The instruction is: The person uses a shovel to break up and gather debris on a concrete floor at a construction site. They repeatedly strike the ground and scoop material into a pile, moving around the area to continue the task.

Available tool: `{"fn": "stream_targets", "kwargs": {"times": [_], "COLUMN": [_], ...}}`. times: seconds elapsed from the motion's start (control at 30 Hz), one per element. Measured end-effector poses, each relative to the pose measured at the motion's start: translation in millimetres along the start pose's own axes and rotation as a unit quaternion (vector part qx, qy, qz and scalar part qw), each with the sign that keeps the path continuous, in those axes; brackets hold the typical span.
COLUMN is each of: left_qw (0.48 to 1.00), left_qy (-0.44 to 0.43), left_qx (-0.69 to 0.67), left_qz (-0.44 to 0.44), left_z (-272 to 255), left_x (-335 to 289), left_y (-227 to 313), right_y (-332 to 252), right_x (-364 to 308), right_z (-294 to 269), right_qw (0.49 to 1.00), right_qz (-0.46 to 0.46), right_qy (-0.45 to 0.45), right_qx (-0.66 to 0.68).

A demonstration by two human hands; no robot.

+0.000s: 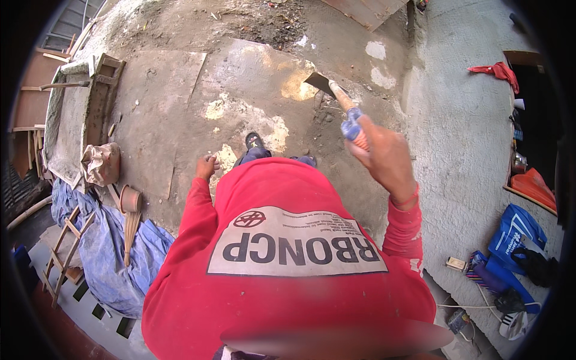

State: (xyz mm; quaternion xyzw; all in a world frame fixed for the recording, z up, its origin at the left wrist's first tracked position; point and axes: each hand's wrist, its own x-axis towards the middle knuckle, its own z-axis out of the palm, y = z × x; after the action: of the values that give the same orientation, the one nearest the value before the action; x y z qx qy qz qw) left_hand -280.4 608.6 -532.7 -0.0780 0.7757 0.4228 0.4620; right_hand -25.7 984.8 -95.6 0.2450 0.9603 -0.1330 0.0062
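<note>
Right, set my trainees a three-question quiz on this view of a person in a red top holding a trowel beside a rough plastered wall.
1. True or false: the right hand holds the trowel by its handle.
2. What is the left hand doing? A) holding a bucket B) closed in a fist, no tool visible in it C) gripping the trowel blade
3. Fill in: the cloth hanging on the grey wall at upper right is ____ in colour.

Key: 1 true; 2 B; 3 red (the red cloth).
</note>
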Motion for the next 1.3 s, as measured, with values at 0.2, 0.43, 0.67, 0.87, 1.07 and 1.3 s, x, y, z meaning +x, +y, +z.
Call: {"fn": "stream_targets", "kwargs": {"times": [0.2,0.43,0.67,0.87,1.07,1.3], "left_qw": [0.998,0.998,0.998,0.999,0.997,0.999], "left_qy": [0.026,-0.012,-0.032,-0.026,0.000,-0.031], "left_qx": [-0.035,0.017,-0.032,-0.001,0.025,-0.008], "left_qz": [-0.036,-0.053,0.032,-0.028,-0.078,-0.006], "left_z": [-11.5,-18.3,-0.5,-27.5,-30.1,14.1], "left_x": [-15.3,21.0,26.1,47.1,28.7,27.1], "left_y": [-15.4,-43.8,31.6,-10.9,-18.0,52.8], "right_y": [14.8,35.1,136.7,46.9,-26.4,36.7], "right_x": [-23.8,29.7,44.7,31.8,20.5,13.7], "right_z": [145.9,128.9,38.3,-26.4,26.5,136.1], "right_qw": [0.990,0.990,0.916,0.941,0.987,0.989], "right_qz": [0.090,0.132,0.277,0.227,0.114,0.142], "right_qy": [-0.094,0.055,0.288,0.248,0.114,0.015], "right_qx": [0.057,-0.017,-0.019,0.030,-0.027,0.031]}}
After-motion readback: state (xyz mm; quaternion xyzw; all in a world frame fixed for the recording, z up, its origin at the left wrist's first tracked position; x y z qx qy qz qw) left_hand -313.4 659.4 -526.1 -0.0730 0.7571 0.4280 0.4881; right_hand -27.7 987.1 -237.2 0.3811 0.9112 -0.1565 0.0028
